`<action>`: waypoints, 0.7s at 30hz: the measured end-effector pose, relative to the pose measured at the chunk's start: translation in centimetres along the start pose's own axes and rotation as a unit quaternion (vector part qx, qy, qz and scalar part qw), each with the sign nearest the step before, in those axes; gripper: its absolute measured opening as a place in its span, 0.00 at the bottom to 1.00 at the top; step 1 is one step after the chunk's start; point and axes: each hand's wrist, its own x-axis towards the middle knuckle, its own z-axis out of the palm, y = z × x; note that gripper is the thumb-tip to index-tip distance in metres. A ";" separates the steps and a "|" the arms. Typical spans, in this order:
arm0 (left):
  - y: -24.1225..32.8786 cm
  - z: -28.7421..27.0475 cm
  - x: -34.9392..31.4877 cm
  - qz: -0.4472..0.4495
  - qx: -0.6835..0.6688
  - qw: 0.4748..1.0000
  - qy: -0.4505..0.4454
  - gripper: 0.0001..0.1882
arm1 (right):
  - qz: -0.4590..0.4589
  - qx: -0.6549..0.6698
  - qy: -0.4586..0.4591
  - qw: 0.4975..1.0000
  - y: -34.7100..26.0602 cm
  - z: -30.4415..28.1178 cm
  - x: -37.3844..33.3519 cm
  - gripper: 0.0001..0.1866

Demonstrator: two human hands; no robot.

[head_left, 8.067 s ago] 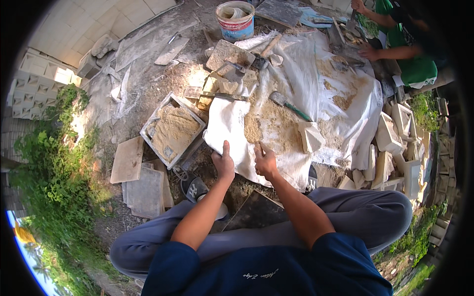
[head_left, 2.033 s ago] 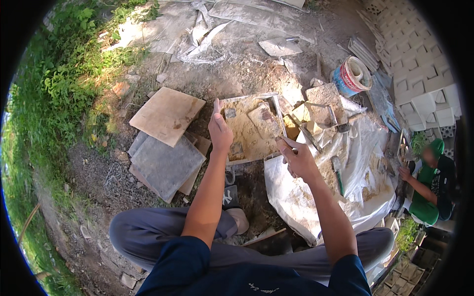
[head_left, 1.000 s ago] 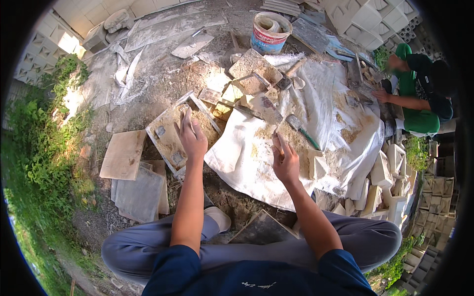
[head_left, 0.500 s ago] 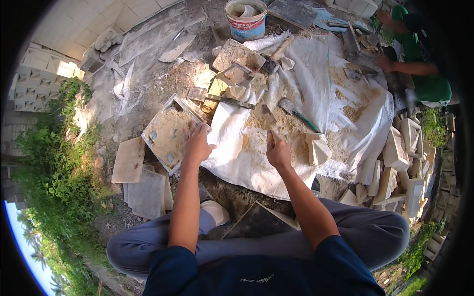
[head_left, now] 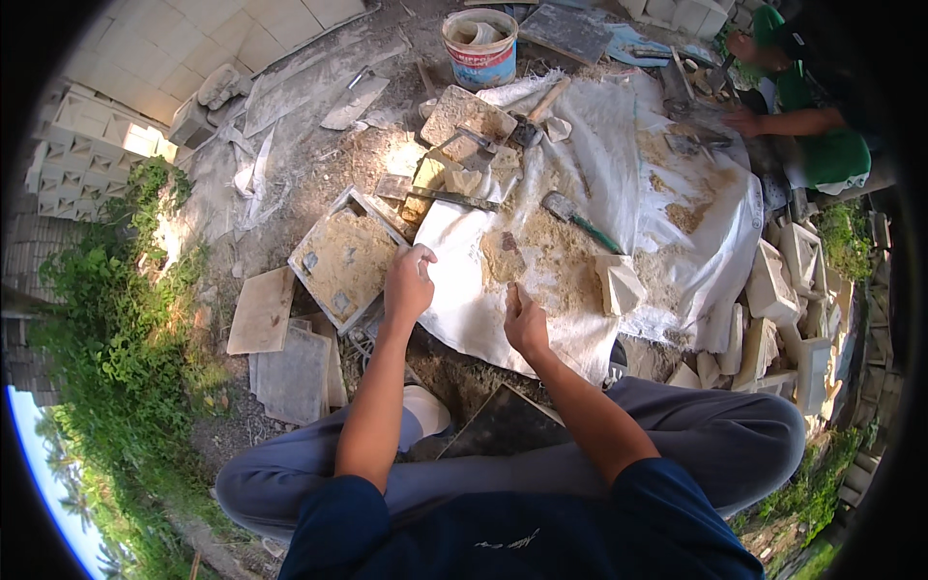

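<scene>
My right hand [head_left: 527, 327] is closed round the short handle of a trowel. The blade of this trowel [head_left: 503, 257], smeared with tan mortar, points away from me over a white sheet [head_left: 454, 319]. My left hand [head_left: 409, 288] has its fingers curled, just beside the right corner of a square mould [head_left: 295, 259]. Whether those fingers hold anything is hidden. Rough tan mortar [head_left: 348, 253] with a few grey patches fills the mould. A long flat metal bar [head_left: 452, 199] lies beyond my hands, and a green-handled hammer [head_left: 580, 224] rests to their right.
Farther off are a paint bucket [head_left: 480, 50], a wooden-handled hammer [head_left: 530, 130] and another trowel [head_left: 356, 99]. Pale cast blocks [head_left: 773, 290] are piled at the right. Flat tiles [head_left: 293, 372] lean at the left. A co-worker's hand [head_left: 744, 122] is at the upper right.
My left hand has drawn back from the mould's edge to its corner, its fingers more curled. My right hand and the trowel have shifted left and a little nearer me.
</scene>
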 end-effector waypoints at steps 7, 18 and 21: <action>1.1 1.0 0.3 0.027 -0.046 0.998 0.033 0.08 | 0.061 0.136 0.038 0.988 -0.1 2.9 -4.4 0.26; -0.4 -0.1 1.5 -0.035 -0.074 0.991 0.109 0.06 | 0.232 0.385 -0.021 0.893 -7.6 -0.3 -5.1 0.28; -1.4 -0.4 2.0 -0.077 -0.078 0.978 0.178 0.05 | 0.181 0.380 0.000 0.907 -11.0 -0.6 -5.8 0.29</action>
